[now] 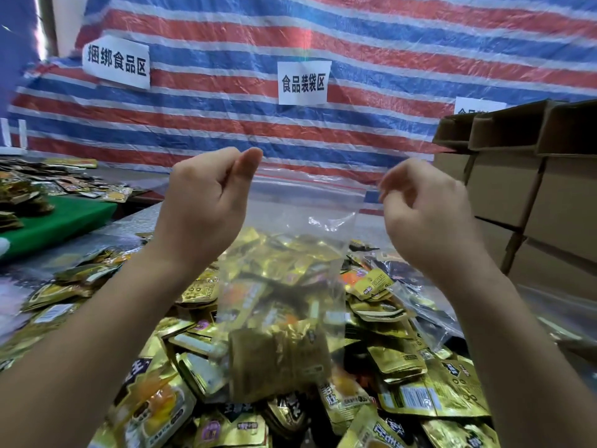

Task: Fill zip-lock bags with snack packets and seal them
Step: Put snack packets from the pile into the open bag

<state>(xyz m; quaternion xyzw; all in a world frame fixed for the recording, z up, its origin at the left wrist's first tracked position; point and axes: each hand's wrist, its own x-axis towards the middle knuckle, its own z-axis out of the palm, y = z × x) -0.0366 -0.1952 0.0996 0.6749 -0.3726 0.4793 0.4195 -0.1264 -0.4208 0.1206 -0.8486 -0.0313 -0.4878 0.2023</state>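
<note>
Striped tarp [226, 124] hangs behind the counter [48, 273], which is buried in gold snack packets [420, 399]. At 10 o'clock the left hand [206, 192] pinches one top corner of the zip-lock bag [284, 286]; at 2 o'clock the right hand [423, 202] pinches the other. Held up taut like that, packets sag low, probably so the zip lines up for sealing.

Tabletop [135, 221] — buried in snack packets [403, 367]; cardboard boxes [523, 189] wall the right; striped tarp [323, 37] behind; open air above.
</note>
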